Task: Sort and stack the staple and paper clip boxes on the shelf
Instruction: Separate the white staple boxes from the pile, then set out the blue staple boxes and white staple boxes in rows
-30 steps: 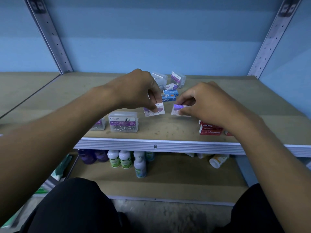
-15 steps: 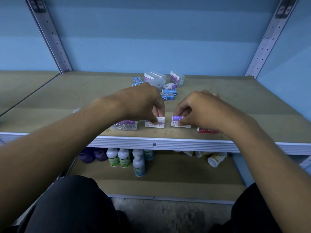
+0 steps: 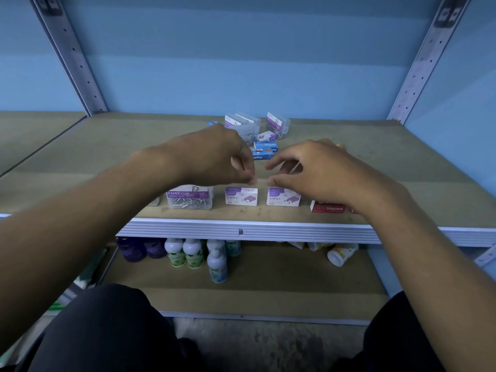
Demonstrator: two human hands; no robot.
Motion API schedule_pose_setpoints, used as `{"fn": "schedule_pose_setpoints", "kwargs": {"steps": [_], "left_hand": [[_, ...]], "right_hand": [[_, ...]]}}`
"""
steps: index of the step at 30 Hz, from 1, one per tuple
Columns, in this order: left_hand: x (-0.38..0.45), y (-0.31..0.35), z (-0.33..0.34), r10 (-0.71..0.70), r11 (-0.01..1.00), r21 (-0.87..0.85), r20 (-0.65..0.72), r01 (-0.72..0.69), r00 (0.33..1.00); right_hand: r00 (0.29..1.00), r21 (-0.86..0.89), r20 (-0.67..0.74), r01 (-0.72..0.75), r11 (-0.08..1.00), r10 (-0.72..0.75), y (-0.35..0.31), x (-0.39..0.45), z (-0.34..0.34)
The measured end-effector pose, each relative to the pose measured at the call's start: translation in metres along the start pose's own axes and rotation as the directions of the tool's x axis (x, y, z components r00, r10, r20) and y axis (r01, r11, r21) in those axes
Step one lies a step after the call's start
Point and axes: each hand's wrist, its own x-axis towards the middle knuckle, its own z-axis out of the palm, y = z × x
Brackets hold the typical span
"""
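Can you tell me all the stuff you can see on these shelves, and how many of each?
White and purple cardboard staple boxes: two, side by side at the shelf's front edge.
Clear plastic paper clip box: one, purple label, left of them.
Red staple box: at least one, front right.
Blue staple boxes: about three, piled mid-shelf.
Clear paper clip boxes: about three, at the back.
White bottles with green labels: several, lower shelf.
Purple bottles: two, lower shelf, left.
Left hand: empty, above the boxes.
Right hand: empty, above the boxes.
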Motion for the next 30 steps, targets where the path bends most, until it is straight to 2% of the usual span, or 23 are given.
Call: {"fn": "schedule_pose_setpoints", "kwargs": {"steps": [4,10,15,18,23,30], "left_hand": [[0.007,-0.012,-0.007,-0.038,0.999,0.022,-0.025,0.038,0.999],[0.026,-0.029,-0.004,-0.074,0.995,0.067,-0.001,0.074,0.997],[0.048,-0.039,0.004,-0.129,0.991,0.038,-0.003,0.129,0.992],[0.06,-0.041,0.01,-0.159,0.987,-0.003,-0.005,0.159,0.987],[0.077,-0.047,0.021,-0.177,0.984,-0.024,0.02,0.178,0.984],[0.091,-0.055,0.029,-0.134,0.99,0.037,-0.023,0.135,0.991]], "right_hand": [[0.998,0.0,-0.057,-0.025,1.0,0.025,0.007,0.005,-0.001],[0.999,0.045,-0.034,-0.023,0.999,0.024,0.029,0.023,0.002],[0.999,0.03,0.021,-0.029,0.999,0.028,0.047,0.055,-0.007],[0.993,-0.023,0.111,-0.024,0.999,0.026,0.055,0.081,-0.004],[0.981,-0.077,0.181,0.081,0.994,-0.066,0.06,0.113,0.006],[0.975,-0.103,0.153,0.175,0.979,-0.158,0.063,0.14,0.014]]}}
